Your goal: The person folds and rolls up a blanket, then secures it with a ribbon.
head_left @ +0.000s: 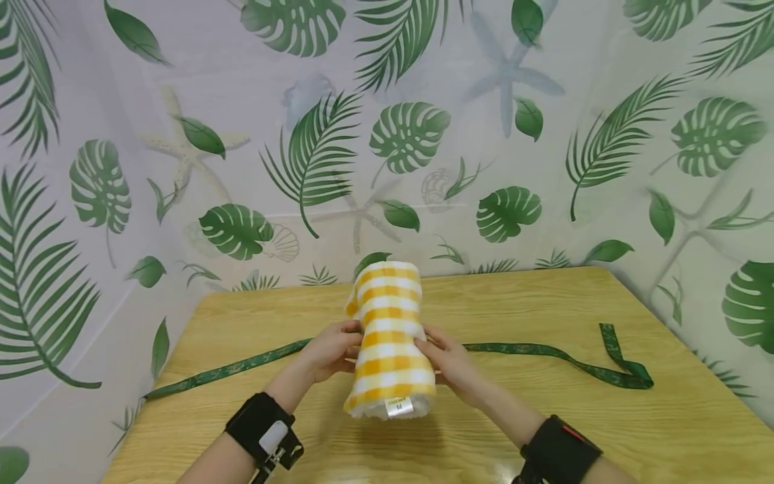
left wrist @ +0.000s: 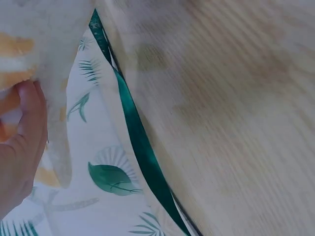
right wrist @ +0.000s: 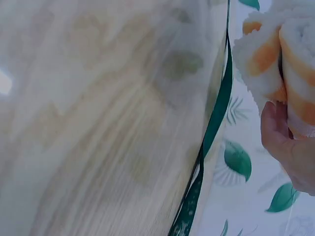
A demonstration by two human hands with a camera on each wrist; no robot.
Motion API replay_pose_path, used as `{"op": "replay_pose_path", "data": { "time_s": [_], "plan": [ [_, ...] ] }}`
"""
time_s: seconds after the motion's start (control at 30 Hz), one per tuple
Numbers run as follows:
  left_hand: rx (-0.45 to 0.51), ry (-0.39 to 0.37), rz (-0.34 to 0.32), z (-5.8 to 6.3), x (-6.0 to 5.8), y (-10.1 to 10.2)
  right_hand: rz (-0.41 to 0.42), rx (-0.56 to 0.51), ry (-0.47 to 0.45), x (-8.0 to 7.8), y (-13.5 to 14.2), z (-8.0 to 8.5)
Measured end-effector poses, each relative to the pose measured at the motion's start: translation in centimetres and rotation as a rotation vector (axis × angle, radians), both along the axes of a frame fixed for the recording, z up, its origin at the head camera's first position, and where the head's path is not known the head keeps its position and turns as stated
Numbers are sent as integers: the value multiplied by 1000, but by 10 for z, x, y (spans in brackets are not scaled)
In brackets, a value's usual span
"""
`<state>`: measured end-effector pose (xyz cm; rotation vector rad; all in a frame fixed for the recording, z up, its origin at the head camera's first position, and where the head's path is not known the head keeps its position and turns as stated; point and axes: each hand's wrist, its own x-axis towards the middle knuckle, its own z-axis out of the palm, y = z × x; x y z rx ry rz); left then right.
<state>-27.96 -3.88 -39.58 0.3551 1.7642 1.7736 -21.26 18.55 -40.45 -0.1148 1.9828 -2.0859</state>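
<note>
A rolled yellow-and-white checked fleece cloth point(head_left: 390, 323) is held up over the table between both hands, with a white label marked M point(head_left: 399, 406) at its near end. My left hand point(head_left: 331, 351) grips the roll's left side, and my right hand point(head_left: 455, 366) grips its right side with the thumb on top. The right wrist view shows the roll's fluffy white inside point(right wrist: 301, 42) and a slit between its layers. Behind the roll a green patterned ribbon point(head_left: 242, 366) lies across the table; its middle is hidden by the roll and hands.
The wood-grain table point(head_left: 290, 437) ends at a wall covering point(head_left: 447, 222) printed with leaves and starfish. On the right the ribbon's tail point(head_left: 629, 376) folds back on itself. Each wrist wears a black strap point(head_left: 256, 430) with a camera mount.
</note>
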Motion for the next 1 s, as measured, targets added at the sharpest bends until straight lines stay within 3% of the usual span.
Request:
{"op": "replay_pose_path", "data": {
  "time_s": [0.1, 0.23, 0.43, 0.6, 0.8, 0.9, 1.0],
  "plan": [
    [-18, -4, 30, -3, -15, 12, -60, 29, -10, -14, 4, -3],
    [-54, -16, 74, -16, -28, 26, -115, 43, -59, -29, 8, -16],
    [-108, -27, 165, -41, -35, 38, -187, 1, -115, -42, 8, -40],
    [-156, -29, 186, -53, -35, 41, -243, 32, -137, -44, 7, -52],
    [-238, -19, 213, -49, -33, 39, -278, 117, -146, -44, 5, -53],
    [-284, 24, 246, -41, -30, 37, -280, 159, -142, -45, 5, -49],
    [-287, 85, 234, -31, -26, 37, -289, 196, -136, -46, 6, -44]
  ]
}}
